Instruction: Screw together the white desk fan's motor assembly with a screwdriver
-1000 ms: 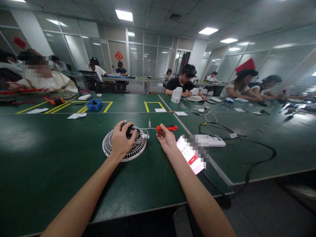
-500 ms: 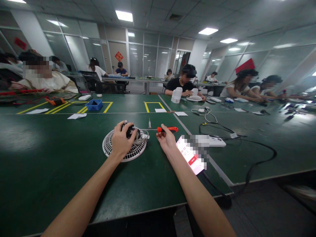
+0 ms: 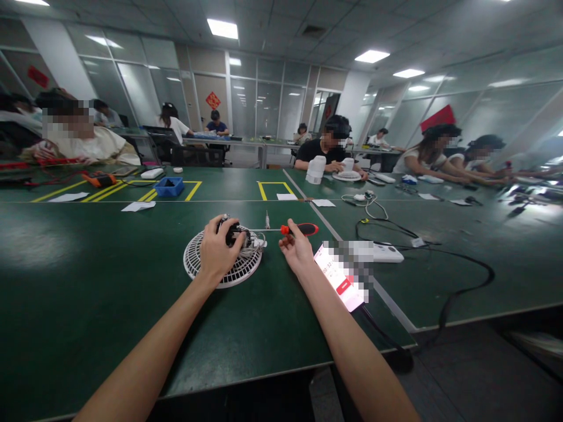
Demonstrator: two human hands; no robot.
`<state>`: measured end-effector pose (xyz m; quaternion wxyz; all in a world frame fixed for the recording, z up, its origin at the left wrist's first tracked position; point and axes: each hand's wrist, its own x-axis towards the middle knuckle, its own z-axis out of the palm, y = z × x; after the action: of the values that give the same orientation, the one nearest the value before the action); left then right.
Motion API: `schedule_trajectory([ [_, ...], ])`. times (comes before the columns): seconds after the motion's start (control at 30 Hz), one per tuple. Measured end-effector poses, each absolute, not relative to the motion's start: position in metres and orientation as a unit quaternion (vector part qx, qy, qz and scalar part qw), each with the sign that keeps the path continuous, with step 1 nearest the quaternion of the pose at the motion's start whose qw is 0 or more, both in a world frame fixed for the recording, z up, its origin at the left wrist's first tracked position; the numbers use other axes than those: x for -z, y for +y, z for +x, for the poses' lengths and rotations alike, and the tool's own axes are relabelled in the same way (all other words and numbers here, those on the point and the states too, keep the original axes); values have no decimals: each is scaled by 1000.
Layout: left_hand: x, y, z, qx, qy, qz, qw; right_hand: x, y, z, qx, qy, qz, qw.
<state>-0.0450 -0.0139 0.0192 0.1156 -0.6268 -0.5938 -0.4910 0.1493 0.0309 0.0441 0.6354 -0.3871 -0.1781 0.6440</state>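
My left hand (image 3: pixel 219 251) is closed over a dark motor assembly (image 3: pixel 232 233) with pale wires (image 3: pixel 251 251), which sits on a round white fan grille (image 3: pixel 193 258) lying on the table. In my right hand (image 3: pixel 297 249) is a red-and-black screwdriver (image 3: pixel 303 229), pinched at the front of its handle. The shaft lies level and points left to the motor's right side; I cannot make out exactly where its tip meets it. A small slim pale piece (image 3: pixel 267 220) is on the table just behind the shaft.
A lit phone (image 3: pixel 336 278) lies beside my right forearm, near a white power strip (image 3: pixel 387 252) and black cables (image 3: pixel 475 264). Farther back are a blue bin (image 3: pixel 168 187), paper slips (image 3: pixel 138 206) and a white cord (image 3: pixel 376 202). A co-worker (image 3: pixel 323 149) sits opposite with white fan parts (image 3: pixel 315 170).
The screwdriver handle has turned about its own axis, so its black grip now faces me. My left hand and the motor stay in place.
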Motion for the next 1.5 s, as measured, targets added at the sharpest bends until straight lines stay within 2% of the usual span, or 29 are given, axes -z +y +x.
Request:
schedule_trajectory([
  [0.53, -23, -15, -45, 519, -589, -614, 88, -47, 28, 150, -657, -166, -348, 648],
  [0.8, -23, -15, -45, 514, -593, -613, 93, -43, 30, 150, -634, -192, -392, 638],
  [1.0, -22, -15, -45, 510, -594, -614, 100, -46, 29, 152, -621, -203, -339, 677],
  [1.13, -22, -15, -45, 508, -594, -615, 103, -50, 27, 151, -641, -195, -311, 674],
  [1.33, -23, -14, -44, 517, -589, -613, 103, -46, 28, 149, -627, -189, -362, 663],
  [1.5, -22, -15, -45, 526, -586, -610, 92, -45, 29, 151, -633, -194, -341, 668],
])
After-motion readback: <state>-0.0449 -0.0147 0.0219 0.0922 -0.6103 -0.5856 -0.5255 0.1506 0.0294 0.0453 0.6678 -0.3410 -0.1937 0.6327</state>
